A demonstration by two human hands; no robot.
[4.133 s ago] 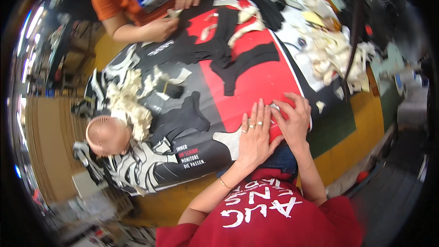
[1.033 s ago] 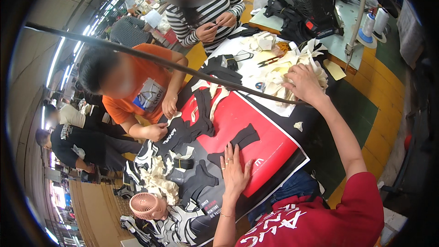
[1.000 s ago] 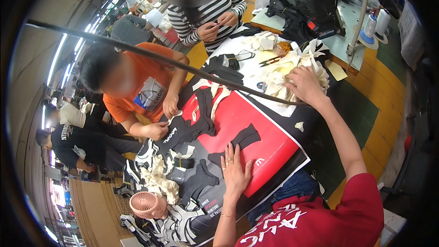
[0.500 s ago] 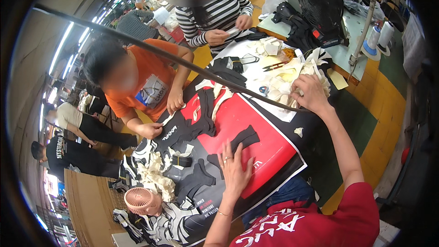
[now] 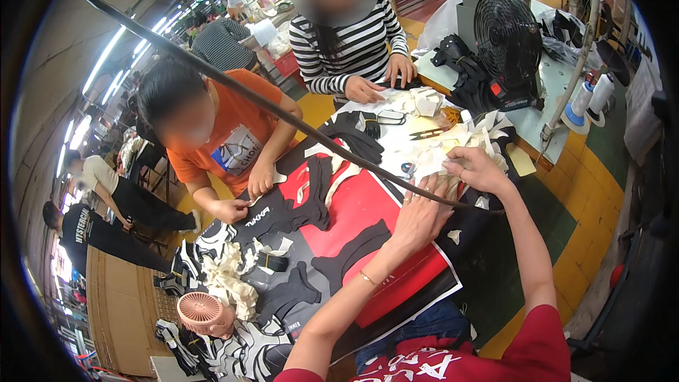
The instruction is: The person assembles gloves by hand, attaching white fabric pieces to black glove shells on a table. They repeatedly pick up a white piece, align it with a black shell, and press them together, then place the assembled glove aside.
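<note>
My left hand [image 5: 423, 216] reaches to the near edge of a heap of thin cream pieces [image 5: 433, 158], its fingers stretched out over them and partly crossed by a dark cable. Just to its right, my right hand [image 5: 477, 170] has thumb and forefinger pinched together on a cream piece at the edge of the heap. Below and left of my hands, a curved black fabric piece [image 5: 353, 251] lies on the red and black printed sheet [image 5: 417, 272]. A pair of thread snips [image 5: 426, 134] rests on the heap's far side.
A person in orange [image 5: 240, 134] works with a pale strip at the left; another in stripes [image 5: 353, 49] handles pieces at the far side. A dark cable [image 5: 297, 122] crosses above the table. A pink fan [image 5: 205, 313], black fan [image 5: 506, 49] and thread cones [image 5: 581, 102] stand around.
My left hand has left the black fabric piece and moved right and away to the cream heap beside my right hand. My right hand has shifted slightly nearer. The striped person's hands have come down.
</note>
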